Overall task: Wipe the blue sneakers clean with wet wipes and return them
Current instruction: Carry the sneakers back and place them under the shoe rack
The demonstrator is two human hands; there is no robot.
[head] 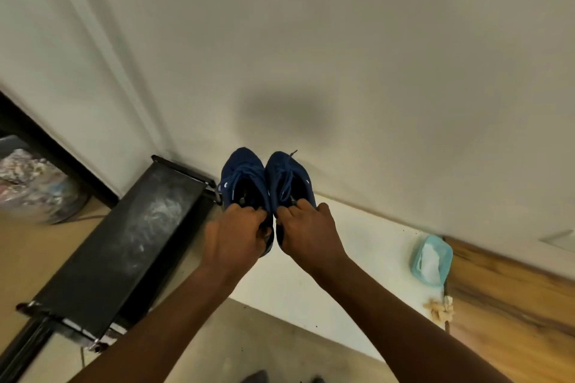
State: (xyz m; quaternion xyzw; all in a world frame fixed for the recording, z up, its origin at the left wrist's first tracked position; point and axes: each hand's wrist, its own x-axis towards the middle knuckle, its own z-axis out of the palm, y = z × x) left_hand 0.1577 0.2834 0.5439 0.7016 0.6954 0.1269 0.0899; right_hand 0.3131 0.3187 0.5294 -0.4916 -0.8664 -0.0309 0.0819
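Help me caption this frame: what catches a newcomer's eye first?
The blue sneakers, held side by side at centre against the pale wall, left hand gripping one heel, right hand the other. Then the black rack at lower left and the teal wipes pack on the white surface at right.

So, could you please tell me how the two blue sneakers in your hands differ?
The left sneaker is gripped at its heel by the left hand, the right sneaker by the right hand. A lace end sticks out past the right sneaker's toe; the left sneaker's shows none. Both are dark blue, laced, side by side, toes pointing away.
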